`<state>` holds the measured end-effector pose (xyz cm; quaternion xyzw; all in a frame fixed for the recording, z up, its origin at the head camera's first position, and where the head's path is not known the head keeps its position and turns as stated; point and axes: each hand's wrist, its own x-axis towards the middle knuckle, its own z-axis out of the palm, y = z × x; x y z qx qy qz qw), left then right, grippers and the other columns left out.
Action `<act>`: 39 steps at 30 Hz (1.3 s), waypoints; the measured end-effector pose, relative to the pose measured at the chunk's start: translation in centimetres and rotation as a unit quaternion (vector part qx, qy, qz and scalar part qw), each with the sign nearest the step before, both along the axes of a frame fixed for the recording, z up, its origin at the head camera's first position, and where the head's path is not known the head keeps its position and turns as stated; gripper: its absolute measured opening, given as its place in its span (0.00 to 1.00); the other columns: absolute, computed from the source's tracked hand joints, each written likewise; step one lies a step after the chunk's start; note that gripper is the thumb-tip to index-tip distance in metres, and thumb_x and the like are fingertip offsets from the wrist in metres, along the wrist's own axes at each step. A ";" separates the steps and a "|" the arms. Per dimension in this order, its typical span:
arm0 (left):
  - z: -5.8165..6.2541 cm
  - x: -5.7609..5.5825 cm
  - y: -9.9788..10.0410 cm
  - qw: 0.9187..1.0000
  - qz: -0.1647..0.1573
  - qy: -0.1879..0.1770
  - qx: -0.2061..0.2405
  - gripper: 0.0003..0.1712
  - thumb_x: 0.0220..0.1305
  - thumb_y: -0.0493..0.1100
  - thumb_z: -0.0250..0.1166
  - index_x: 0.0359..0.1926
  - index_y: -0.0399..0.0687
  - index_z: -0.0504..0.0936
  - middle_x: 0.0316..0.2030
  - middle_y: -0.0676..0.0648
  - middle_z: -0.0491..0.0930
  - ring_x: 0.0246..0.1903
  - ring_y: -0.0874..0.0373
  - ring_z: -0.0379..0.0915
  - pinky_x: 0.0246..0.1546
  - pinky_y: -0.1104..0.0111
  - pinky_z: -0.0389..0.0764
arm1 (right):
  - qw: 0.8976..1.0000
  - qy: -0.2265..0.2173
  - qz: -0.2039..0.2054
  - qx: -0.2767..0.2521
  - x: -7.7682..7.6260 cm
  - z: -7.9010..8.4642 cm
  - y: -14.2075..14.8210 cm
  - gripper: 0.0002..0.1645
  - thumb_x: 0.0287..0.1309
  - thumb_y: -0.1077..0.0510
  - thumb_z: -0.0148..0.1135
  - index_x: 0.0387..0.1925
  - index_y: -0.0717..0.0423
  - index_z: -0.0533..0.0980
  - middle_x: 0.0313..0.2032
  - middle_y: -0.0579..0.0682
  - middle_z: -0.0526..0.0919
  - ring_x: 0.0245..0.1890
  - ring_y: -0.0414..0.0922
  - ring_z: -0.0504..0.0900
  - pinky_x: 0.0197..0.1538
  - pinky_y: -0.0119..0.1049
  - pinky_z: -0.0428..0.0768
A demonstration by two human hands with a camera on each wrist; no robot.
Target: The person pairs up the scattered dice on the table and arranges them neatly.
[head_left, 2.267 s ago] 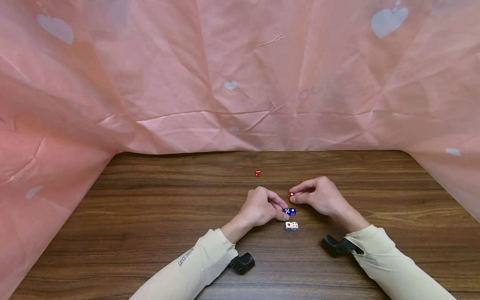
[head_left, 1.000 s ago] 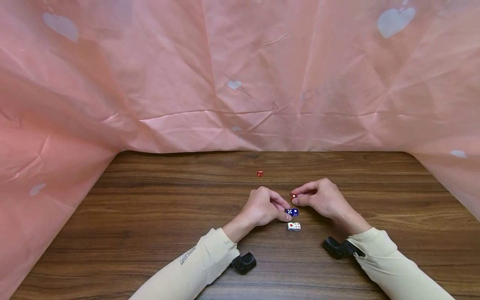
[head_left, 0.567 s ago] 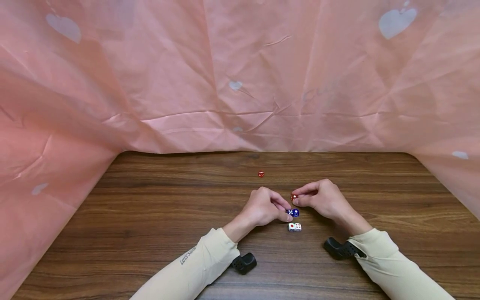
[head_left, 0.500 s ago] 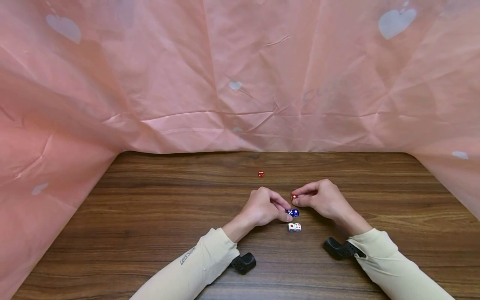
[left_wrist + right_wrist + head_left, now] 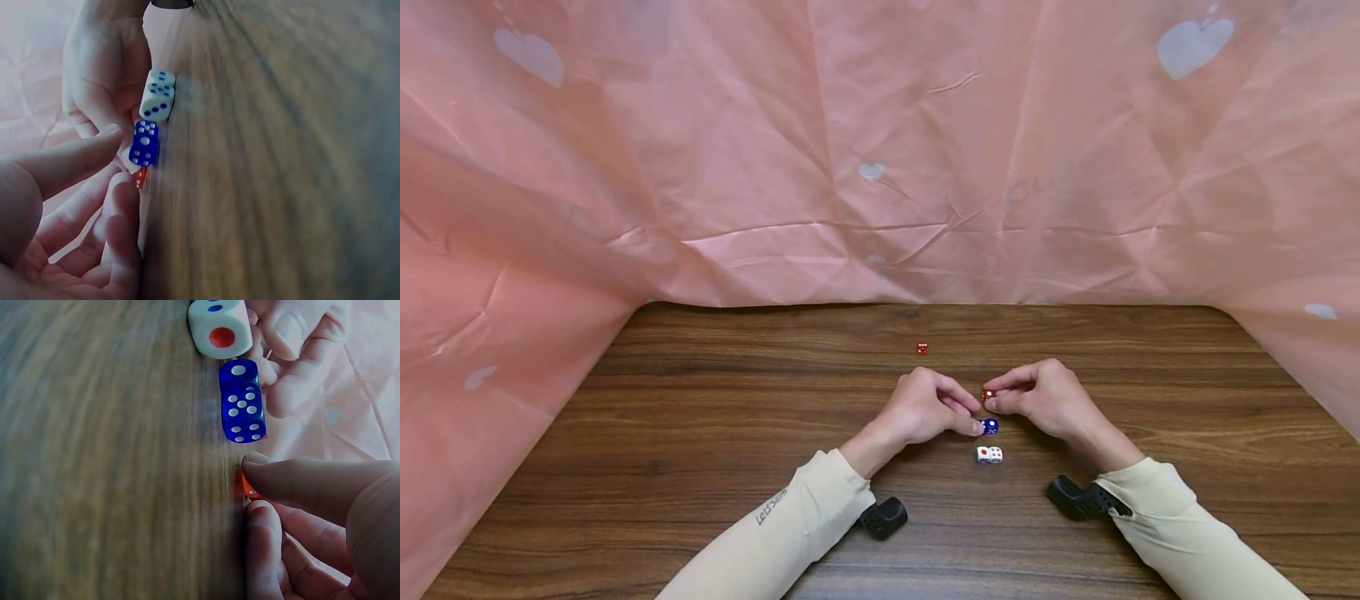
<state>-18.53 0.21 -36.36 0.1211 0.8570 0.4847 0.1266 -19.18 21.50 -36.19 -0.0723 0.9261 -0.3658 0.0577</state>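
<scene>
In the head view, my right hand (image 5: 1048,400) pinches a red die (image 5: 988,394) between thumb and forefinger, low over the wooden table (image 5: 760,392). My left hand (image 5: 921,408) sits at the left of two blue dice (image 5: 991,426) that stand side by side. Its thumb and fingers are spread apart in the left wrist view, with the blue dice (image 5: 144,142) beyond the fingertips. Nearer the body, two white dice (image 5: 988,455) stand together. The right wrist view shows the held red die (image 5: 250,487) mostly covered by the thumb.
Another red die (image 5: 922,348) lies farther back on the table. Pink cloth (image 5: 880,150) with pale hearts hangs behind and along the sides. Black wrist cameras (image 5: 883,518) protrude from under both cream sleeves (image 5: 1187,517).
My left hand has let go of the blue dice and drawn slightly up and left. My right hand keeps its pinch on the red die. The view has shifted slightly.
</scene>
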 end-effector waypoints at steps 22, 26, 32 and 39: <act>1.8 -4.1 -3.0 0.991 0.102 0.083 0.038 0.14 0.53 0.44 0.83 0.41 0.48 0.94 0.33 0.51 0.93 0.32 0.68 0.83 0.36 0.74 0.76 | 1.000 -0.006 -0.003 -0.021 0.1 -0.2 0.0 0.16 0.54 0.50 0.82 0.44 0.52 0.92 0.35 0.46 0.94 0.37 0.34 0.85 0.40 0.30 0.76; 2.0 -5.1 -3.4 0.988 0.121 0.090 0.039 0.14 0.53 0.44 0.84 0.41 0.48 0.94 0.34 0.50 0.94 0.36 0.65 0.86 0.39 0.75 0.77 | 1.000 -0.005 -0.002 -0.023 0.1 -0.2 -0.1 0.16 0.54 0.50 0.82 0.43 0.52 0.92 0.35 0.47 0.94 0.38 0.34 0.85 0.40 0.30 0.76; 2.2 -6.3 -4.3 0.984 0.150 0.083 0.046 0.15 0.54 0.44 0.83 0.43 0.48 0.94 0.35 0.50 0.94 0.44 0.58 0.90 0.46 0.72 0.79 | 1.000 -0.006 -0.004 -0.023 0.1 -0.2 -0.1 0.16 0.53 0.50 0.82 0.43 0.51 0.92 0.35 0.47 0.95 0.38 0.34 0.85 0.41 0.30 0.76; 2.2 -7.4 -4.7 0.980 0.173 0.086 0.041 0.15 0.54 0.44 0.83 0.43 0.47 0.94 0.40 0.49 0.94 0.54 0.53 0.84 0.55 0.65 0.80 | 1.000 -0.010 -0.005 -0.023 0.1 -0.2 0.1 0.15 0.54 0.51 0.81 0.43 0.51 0.92 0.35 0.46 0.94 0.39 0.34 0.85 0.42 0.30 0.77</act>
